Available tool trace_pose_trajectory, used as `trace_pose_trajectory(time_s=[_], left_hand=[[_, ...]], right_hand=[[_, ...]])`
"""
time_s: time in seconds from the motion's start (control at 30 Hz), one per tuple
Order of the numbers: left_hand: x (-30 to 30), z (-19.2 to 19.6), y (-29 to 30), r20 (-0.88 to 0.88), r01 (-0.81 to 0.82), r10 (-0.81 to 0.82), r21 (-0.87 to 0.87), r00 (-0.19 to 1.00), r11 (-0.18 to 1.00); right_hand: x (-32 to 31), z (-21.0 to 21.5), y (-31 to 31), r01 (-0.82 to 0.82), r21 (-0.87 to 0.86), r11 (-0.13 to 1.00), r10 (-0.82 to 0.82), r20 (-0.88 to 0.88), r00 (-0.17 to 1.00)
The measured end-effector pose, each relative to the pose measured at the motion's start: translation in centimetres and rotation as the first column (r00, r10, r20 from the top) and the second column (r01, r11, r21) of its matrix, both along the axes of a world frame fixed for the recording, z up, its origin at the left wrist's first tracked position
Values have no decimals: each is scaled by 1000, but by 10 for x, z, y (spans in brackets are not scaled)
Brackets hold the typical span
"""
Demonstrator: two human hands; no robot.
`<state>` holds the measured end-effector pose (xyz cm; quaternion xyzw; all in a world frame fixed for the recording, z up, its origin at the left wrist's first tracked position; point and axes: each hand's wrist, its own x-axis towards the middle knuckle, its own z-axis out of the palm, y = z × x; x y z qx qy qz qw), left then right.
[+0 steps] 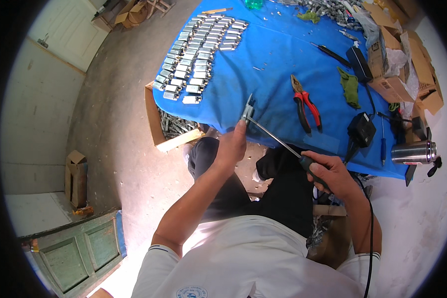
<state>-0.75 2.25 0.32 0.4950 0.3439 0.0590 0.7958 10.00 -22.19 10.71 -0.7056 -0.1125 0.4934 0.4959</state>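
At the front edge of the blue-covered table, my left hand (232, 146) is closed on a small silver metal part (249, 108), thumb on top. My right hand (336, 175) grips the dark handle of a screwdriver (277, 139). Its long shaft slants up to the left, and the tip meets the metal part; whether it sits in a screw is too small to tell. Rows of similar small metal pieces (199, 67) lie at the table's left. Pliers (303, 102) with red and black handles rest just beyond my right hand.
A cardboard box (156, 121) of metal pieces stands on the floor by the table's left corner. Along the right side are a black power adapter (361, 130), a steel flask (413, 152) and open cartons (390, 87). A black cable (372, 238) passes my right arm.
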Motion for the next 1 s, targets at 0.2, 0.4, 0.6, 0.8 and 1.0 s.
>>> trace_pose_trajectory(time_s=[0.2,0.4,0.6,0.8,1.0], left_hand=[[1,-4,1,-35,1,-1,2,999,1000],[1,1,-1,-57,-7,5,-31,998,999],[1,4,1,-43,1,-3,-54,999,999],[4,7,-1,-52,-10,6,-68,999,998],[4,11,1,-70,3,-10,-87,997,996]], right_hand=[[-5,2,5,2,-12,1000,-2,14,1000],[-3,0,8,-15,-3,1000,15,-3,1000],[-2,-7,9,-9,25,1000,10,-13,1000],[-4,-4,15,4,4,1000,-4,23,1000],[-2,-4,16,-44,-33,998,51,211,976]])
